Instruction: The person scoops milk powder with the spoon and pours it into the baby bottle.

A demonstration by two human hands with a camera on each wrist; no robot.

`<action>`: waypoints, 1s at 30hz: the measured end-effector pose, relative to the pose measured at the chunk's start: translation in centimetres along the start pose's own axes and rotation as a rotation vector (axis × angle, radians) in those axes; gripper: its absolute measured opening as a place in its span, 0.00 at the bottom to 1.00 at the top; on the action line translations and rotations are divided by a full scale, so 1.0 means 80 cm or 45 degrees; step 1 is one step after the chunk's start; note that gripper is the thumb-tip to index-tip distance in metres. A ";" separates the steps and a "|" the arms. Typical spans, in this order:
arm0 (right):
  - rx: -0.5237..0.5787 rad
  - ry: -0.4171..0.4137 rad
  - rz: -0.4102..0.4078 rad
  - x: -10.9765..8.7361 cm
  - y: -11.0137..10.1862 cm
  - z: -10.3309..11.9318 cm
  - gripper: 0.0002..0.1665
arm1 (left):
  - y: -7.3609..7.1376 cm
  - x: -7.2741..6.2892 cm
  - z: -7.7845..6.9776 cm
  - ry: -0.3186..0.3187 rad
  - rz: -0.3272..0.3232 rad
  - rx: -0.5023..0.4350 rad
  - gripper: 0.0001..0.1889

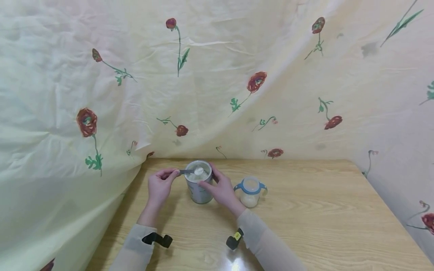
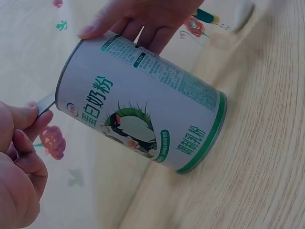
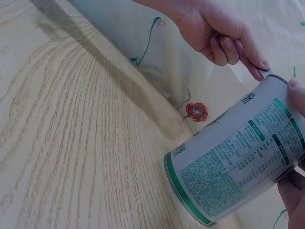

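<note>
A white and green milk powder tin [image 1: 200, 192] stands on the table with its top uncovered and pale powder inside. My right hand [image 1: 222, 188] grips its right side, thumb in front near the rim and fingers behind. Between thumb and forefinger, my left hand [image 1: 158, 187] pinches the grey handle of a scoop [image 1: 185, 171]. That handle crosses the tin's left rim, and white powder is heaped at the scoop's far end over the opening. In the left wrist view the printed front of the tin [image 2: 138, 100] faces the camera, while its wall hides the scoop's bowl.
Just right of my right hand is a clear cup [image 1: 251, 196] with a blue collar and two blue handles, pale contents inside. Behind the wooden table [image 1: 322, 210] hangs a flowered cloth [image 1: 210, 94], which also drapes along the left side.
</note>
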State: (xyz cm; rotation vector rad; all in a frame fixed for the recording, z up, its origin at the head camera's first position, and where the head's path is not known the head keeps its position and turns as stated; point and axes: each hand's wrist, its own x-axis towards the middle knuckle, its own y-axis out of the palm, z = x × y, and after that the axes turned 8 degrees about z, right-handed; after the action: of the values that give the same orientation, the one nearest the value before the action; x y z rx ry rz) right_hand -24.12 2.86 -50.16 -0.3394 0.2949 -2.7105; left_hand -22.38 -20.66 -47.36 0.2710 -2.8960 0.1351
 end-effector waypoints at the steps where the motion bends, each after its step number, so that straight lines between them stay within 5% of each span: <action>1: -0.001 0.001 0.002 0.000 0.000 0.000 0.53 | 0.000 0.000 0.000 -0.001 0.000 -0.002 0.09; 6: -0.007 -0.011 0.006 0.000 -0.001 0.002 0.53 | 0.001 0.002 0.000 -0.015 -0.002 -0.019 0.10; 18: -0.017 0.045 -0.009 -0.001 -0.001 0.006 0.55 | 0.001 0.005 0.004 -0.248 0.007 -0.333 0.02; 30: 0.003 -0.025 -0.021 -0.006 -0.003 0.012 0.56 | 0.003 0.004 0.003 -0.261 0.008 -0.345 0.09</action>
State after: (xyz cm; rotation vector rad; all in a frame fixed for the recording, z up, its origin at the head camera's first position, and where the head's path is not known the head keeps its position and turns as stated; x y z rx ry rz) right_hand -23.52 3.14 -49.23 -0.3694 0.2844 -2.7219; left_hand -22.78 -20.50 -47.57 0.2386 -3.0684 -0.2991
